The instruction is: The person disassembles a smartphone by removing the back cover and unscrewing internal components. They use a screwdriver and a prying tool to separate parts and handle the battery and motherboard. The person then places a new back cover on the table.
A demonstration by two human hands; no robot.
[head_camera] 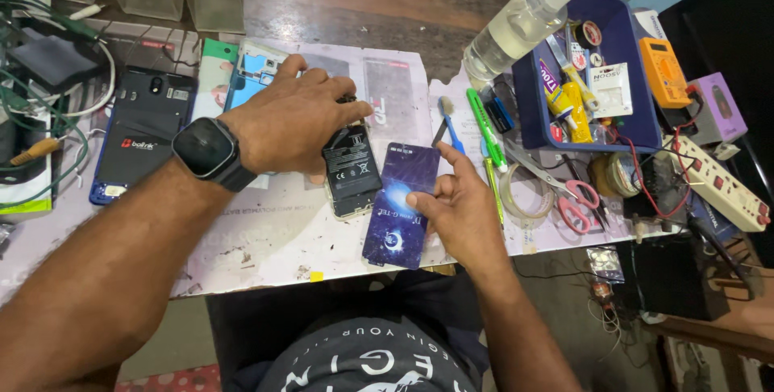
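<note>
I am pressing my left hand [294,122], fingers curled, onto an opened phone [351,170] lying on the tabletop [266,239]; my right hand [455,210] is pinching its purple back cover [401,206] alongside, which could slip and nudge the exposed battery

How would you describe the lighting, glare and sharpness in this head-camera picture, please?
Head view: even, soft light; faint shadows under the left hand and right hand; a bright sheen on the purple back cover; the centre is sharp; wide-angle bending stretches the left forearm and the table edges.
</note>
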